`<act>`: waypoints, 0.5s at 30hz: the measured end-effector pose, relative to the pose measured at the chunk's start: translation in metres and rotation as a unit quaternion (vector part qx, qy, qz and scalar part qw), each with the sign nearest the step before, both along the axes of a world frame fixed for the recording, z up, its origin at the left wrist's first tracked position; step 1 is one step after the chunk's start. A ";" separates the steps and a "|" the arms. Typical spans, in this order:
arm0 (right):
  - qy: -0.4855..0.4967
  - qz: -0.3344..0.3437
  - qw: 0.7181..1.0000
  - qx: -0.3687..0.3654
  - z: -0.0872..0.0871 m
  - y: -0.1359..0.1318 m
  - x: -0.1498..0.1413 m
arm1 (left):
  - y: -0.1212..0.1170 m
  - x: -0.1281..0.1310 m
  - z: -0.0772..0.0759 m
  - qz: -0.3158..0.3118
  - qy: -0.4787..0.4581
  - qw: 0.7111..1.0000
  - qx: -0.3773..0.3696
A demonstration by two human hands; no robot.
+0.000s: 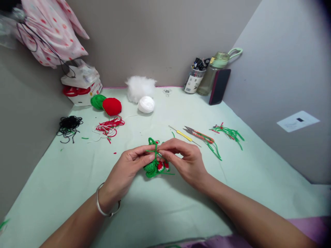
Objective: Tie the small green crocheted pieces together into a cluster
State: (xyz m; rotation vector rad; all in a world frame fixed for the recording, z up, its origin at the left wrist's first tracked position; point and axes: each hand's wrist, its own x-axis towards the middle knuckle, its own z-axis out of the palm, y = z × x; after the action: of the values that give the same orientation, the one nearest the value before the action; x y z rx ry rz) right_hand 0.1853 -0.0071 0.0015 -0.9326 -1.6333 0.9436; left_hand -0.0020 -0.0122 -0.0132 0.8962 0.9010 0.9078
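Note:
A small green crochet piece (150, 168) with red-and-white parts is held up between my two hands over the middle of the table. My left hand (133, 164) pinches its left side, thumb and forefinger closed on the green yarn. On the other side, my right hand (184, 159) has its thumb and fingertips pressed together at a green strand by the crossing in the yarn. Fingers partly cover the piece, and a loose green tail sticks out below on the right. Just beyond my right hand lie a yellow-handled crochet hook (184, 135) and orange-handled thread snips (200, 135).
Green yarn scraps (229, 132) lie at right. Red (112, 106), green (97, 102) and white (146, 104) yarn balls stand at the back, near white stuffing (141, 88). Tangled black yarn (69, 125) is at left. A pen cup (193, 80), bottle (209, 77) and phone (219, 86) stand along the back.

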 end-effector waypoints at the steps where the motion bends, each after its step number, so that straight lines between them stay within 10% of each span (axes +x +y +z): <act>1: -0.012 0.000 1.000 0.018 -0.001 0.000 0.000 | 0.000 0.001 0.000 -0.004 -0.003 1.000 0.000; 15: 0.113 0.038 0.981 -0.152 0.007 0.002 0.002 | -0.001 0.003 0.005 0.019 -0.015 0.999 -0.037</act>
State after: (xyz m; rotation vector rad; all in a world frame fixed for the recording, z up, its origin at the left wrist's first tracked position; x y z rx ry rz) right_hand 0.1874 -0.0053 0.0087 -0.9307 -1.3623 1.3283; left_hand 0.0006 -0.0127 -0.0081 0.8027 0.9237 0.9127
